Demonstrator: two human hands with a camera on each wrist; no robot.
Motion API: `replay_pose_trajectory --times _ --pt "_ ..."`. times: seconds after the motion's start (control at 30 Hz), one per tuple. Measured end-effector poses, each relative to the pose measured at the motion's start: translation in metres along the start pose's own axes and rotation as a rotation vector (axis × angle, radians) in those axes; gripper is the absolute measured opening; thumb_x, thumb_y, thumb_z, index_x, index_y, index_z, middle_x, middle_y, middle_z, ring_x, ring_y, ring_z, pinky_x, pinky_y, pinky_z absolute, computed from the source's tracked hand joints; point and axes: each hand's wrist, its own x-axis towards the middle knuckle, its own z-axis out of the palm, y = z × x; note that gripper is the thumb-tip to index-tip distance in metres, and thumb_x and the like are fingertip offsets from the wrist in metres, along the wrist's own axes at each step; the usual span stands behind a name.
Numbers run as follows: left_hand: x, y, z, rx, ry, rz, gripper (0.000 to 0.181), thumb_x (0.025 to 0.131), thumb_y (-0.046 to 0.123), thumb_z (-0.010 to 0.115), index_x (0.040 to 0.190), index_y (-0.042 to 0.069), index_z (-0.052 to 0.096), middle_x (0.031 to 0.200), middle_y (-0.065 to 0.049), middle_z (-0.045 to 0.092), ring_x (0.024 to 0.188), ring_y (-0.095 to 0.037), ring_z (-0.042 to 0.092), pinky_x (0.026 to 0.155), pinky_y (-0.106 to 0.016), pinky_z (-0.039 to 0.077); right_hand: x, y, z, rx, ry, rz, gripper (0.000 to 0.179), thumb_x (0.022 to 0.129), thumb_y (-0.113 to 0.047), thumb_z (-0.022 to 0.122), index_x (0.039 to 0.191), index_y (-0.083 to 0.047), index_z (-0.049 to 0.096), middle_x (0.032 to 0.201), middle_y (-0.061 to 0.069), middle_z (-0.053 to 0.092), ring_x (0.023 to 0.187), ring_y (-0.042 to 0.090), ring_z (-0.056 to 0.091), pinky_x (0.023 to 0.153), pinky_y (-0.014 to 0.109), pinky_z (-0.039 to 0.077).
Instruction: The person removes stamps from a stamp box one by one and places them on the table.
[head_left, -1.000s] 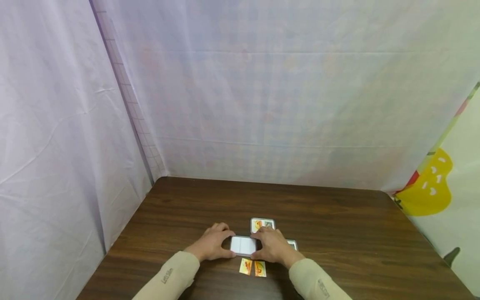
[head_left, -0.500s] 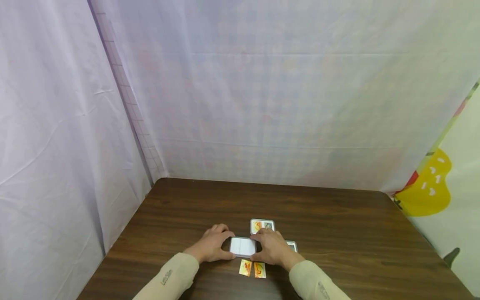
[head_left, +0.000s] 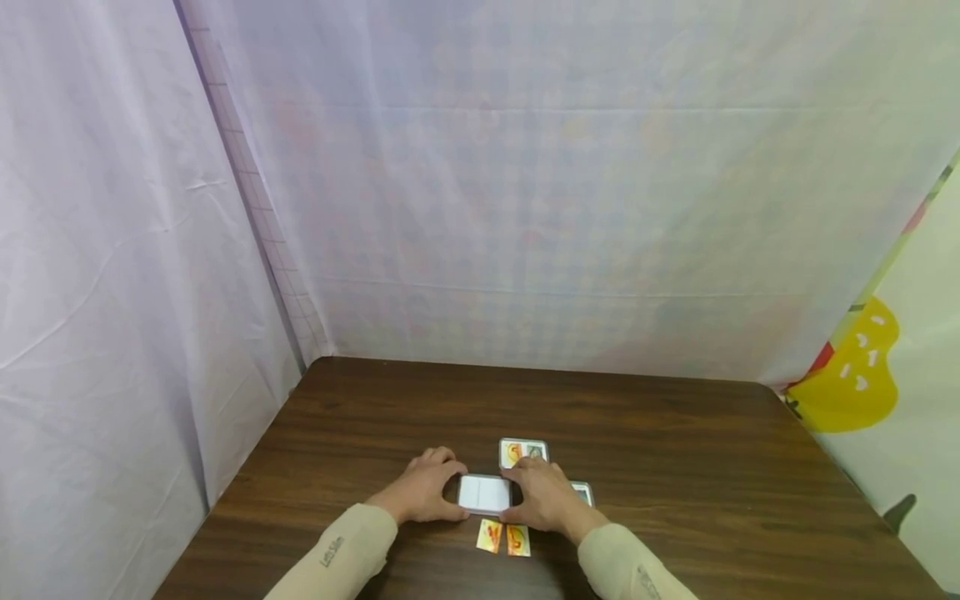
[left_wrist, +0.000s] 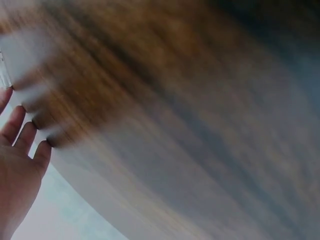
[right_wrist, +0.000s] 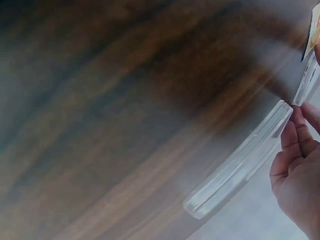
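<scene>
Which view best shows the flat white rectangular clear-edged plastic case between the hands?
The head view: the white case shows almost its whole top between the left hand and right hand. The left wrist view catches just an edge; the right wrist view, one side partly.

Held case [right_wrist: 306,80] cut off in both wrist views.

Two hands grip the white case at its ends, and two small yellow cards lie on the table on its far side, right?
Not quite: the head view shows the two small yellow cards on the near side of the white case. The left hand and right hand do grip its ends.
</scene>
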Motion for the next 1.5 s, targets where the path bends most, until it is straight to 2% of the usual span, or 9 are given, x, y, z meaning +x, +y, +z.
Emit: replay_pose_trajectory --times 0.17,0.3,0.47,0.7,0.93,1.1,1.3,1.5 --pt "0.001 0.001 -0.002 -0.037 0.003 -0.01 0.069 0.08 0.047 0.077 0.133 0.007 0.058 0.124 -0.007 0.053 0.119 -0.027 0.046 0.104 -0.05 0.036 -0.004 0.003 -0.002 0.032 0.034 -0.007 0.065 0.075 -0.036 0.084 0.128 -0.004 0.065 0.125 0.019 0.06 0.117 0.037 0.053 0.094 0.055 0.041" --pt "0.003 0.002 -0.003 -0.047 0.01 -0.017 0.068 0.082 0.05 0.073 0.135 0.009 0.057 0.124 -0.005 0.053 0.119 -0.026 0.046 0.105 -0.05 0.035 -0.008 0.007 -0.006 0.067 0.067 0.001 0.062 0.076 -0.034 0.083 0.127 -0.004 0.065 0.126 0.02 0.06 0.119 0.039 0.053 0.096 0.056 0.04" --pt "0.007 0.008 -0.004 -0.054 0.038 0.001 0.066 0.082 0.05 0.073 0.133 0.01 0.059 0.123 -0.004 0.054 0.118 -0.026 0.047 0.105 -0.049 0.036 -0.014 0.016 -0.011 0.092 0.1 0.023 0.065 0.075 -0.038 0.081 0.127 -0.002 0.065 0.128 0.02 0.059 0.119 0.038 0.052 0.098 0.057 0.039" --pt "0.01 0.016 -0.004 -0.089 0.044 0.003 0.064 0.083 0.045 0.076 0.133 0.01 0.059 0.123 -0.004 0.054 0.119 -0.027 0.048 0.106 -0.051 0.035 -0.025 0.028 -0.016 0.089 0.164 0.0 0.062 0.075 -0.037 0.081 0.124 -0.002 0.066 0.117 0.016 0.063 0.111 0.036 0.055 0.095 0.056 0.04" --pt "0.014 0.024 -0.001 -0.087 0.048 0.014 0.066 0.082 0.046 0.077 0.134 0.01 0.059 0.124 -0.004 0.056 0.12 -0.027 0.049 0.107 -0.052 0.034 -0.033 0.037 -0.016 0.1 0.172 0.042 0.063 0.073 -0.035 0.083 0.124 -0.003 0.067 0.115 0.009 0.062 0.111 0.033 0.055 0.095 0.055 0.04" --pt "0.017 0.029 0.002 -0.088 0.047 0.026 0.067 0.081 0.047 0.077 0.134 0.01 0.059 0.126 -0.005 0.056 0.122 -0.028 0.049 0.106 -0.052 0.034 -0.039 0.042 -0.017 0.111 0.181 0.038 0.063 0.073 -0.034 0.083 0.124 -0.001 0.067 0.115 0.008 0.062 0.11 0.032 0.055 0.095 0.055 0.04" --pt "0.022 0.038 0.005 -0.075 0.064 0.055 0.068 0.081 0.048 0.077 0.133 0.009 0.059 0.125 -0.004 0.057 0.121 -0.026 0.05 0.105 -0.05 0.037 -0.046 0.051 -0.02 0.085 0.204 0.037 0.059 0.074 -0.033 0.082 0.122 -0.002 0.067 0.116 0.006 0.062 0.109 0.029 0.055 0.093 0.053 0.041" --pt "0.029 0.048 0.01 -0.069 0.058 0.061 0.072 0.079 0.049 0.077 0.135 0.009 0.058 0.131 -0.008 0.056 0.125 -0.027 0.048 0.108 -0.051 0.034 -0.053 0.058 -0.024 0.063 0.209 0.065 0.059 0.073 -0.033 0.084 0.122 -0.003 0.068 0.116 0.007 0.062 0.11 0.032 0.055 0.093 0.056 0.041"
